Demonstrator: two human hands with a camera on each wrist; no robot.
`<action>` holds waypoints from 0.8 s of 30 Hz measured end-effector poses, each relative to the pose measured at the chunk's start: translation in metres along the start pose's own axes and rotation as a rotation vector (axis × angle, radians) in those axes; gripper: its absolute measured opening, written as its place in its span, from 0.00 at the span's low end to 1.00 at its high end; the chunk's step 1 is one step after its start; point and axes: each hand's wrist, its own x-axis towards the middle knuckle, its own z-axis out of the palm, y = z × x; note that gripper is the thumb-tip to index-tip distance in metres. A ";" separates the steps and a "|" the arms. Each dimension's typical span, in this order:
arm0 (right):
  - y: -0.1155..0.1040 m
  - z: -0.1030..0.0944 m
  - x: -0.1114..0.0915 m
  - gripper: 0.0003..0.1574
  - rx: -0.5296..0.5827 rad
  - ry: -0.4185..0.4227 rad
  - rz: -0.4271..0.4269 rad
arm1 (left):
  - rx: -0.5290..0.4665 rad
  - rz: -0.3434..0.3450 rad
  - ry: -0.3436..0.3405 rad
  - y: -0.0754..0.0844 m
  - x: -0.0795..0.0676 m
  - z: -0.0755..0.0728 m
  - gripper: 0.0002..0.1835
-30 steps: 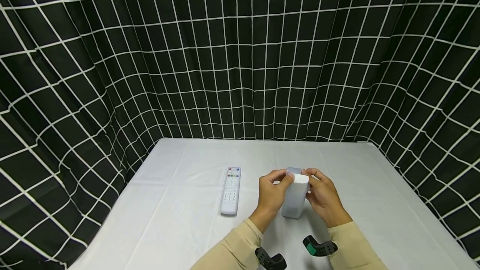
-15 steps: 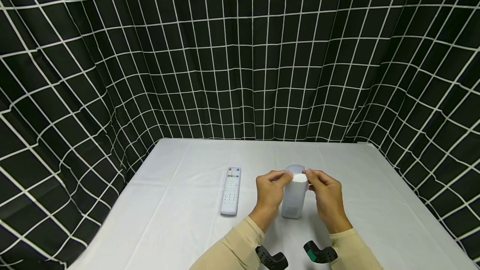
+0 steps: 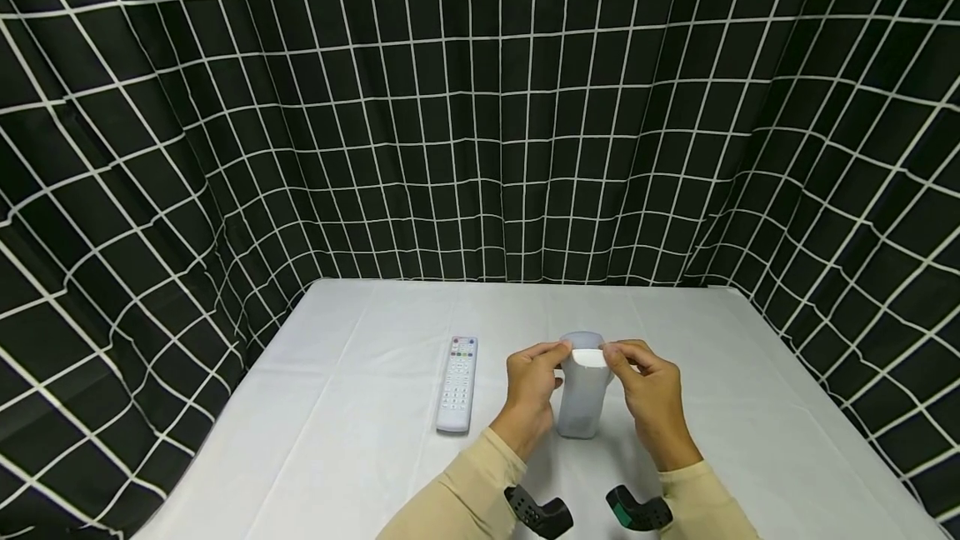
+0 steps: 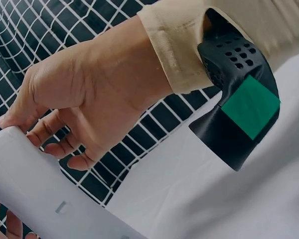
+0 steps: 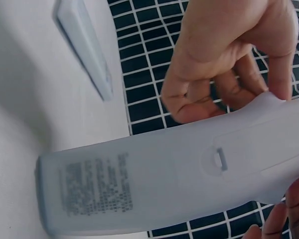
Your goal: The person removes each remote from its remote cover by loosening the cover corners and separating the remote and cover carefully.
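Observation:
A white remote control (image 3: pixel 591 358) stands on end on the table inside a frosted, see-through sleeve (image 3: pixel 579 411). Both hands are at its upper end. My left hand (image 3: pixel 531 390) pinches the sleeve's top edge on the left between thumb and fingers. On the opposite side, my right hand (image 3: pixel 651 394) pinches the edge with thumb and index finger. Behind the remote's top, a rounded lip of the sleeve rises. In the right wrist view, the back of the remote (image 5: pixel 174 172) shows a printed label through the sleeve and a battery cover with a slot near the top.
A second white remote control (image 3: pixel 457 386) lies on the table to the left, buttons up. White cloth covers the table (image 3: pixel 360 440). Black curtains with a white grid (image 3: pixel 487 148) enclose the back and sides. Each wrist wears a black camera mount (image 3: pixel 540 513).
My right hand has shifted from the sleeve's side to its top edge, thumb now in front. The left thumb has slid outward to the left edge. The sleeve's back lip shows more. The view shifted slightly.

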 end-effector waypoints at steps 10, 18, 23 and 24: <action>0.004 0.002 0.001 0.12 -0.032 0.065 0.001 | 0.035 0.002 0.014 -0.012 -0.003 -0.005 0.13; 0.003 0.006 0.001 0.13 -0.103 0.101 -0.011 | 0.109 0.188 0.014 -0.022 -0.009 -0.009 0.05; 0.004 0.006 0.003 0.13 -0.090 0.105 -0.020 | 0.183 0.231 0.033 -0.018 -0.004 -0.008 0.04; 0.004 0.007 0.003 0.13 -0.085 0.102 -0.019 | 0.185 0.211 0.034 -0.017 -0.003 -0.008 0.05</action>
